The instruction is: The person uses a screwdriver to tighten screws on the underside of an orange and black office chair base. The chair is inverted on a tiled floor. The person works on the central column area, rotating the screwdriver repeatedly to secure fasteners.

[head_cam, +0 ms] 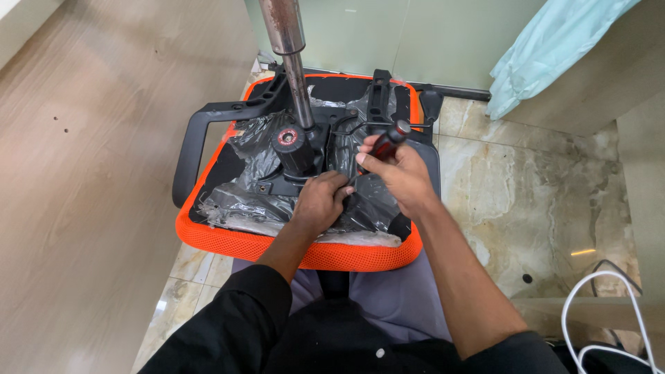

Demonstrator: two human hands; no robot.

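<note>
An office chair seat (228,244) with an orange mesh rim lies upside down in front of me, its underside wrapped in black plastic film (242,197). A metal gas-lift column (294,66) rises from the black mechanism plate (291,181). My right hand (402,176) grips a screwdriver (386,144) with a red and black handle, tip pointing down at the plate. My left hand (320,201) presses on the plate just beside the tip, fingers curled on the metal and film. A round black knob (289,144) with a red centre sits left of the column.
Black armrests (190,138) stick out at the left and at the far right (431,104). A wooden panel (90,173) lies to the left, marbled floor tiles (533,201) to the right. A pale blue cloth (547,48) hangs top right. A white cable (603,312) loops at bottom right.
</note>
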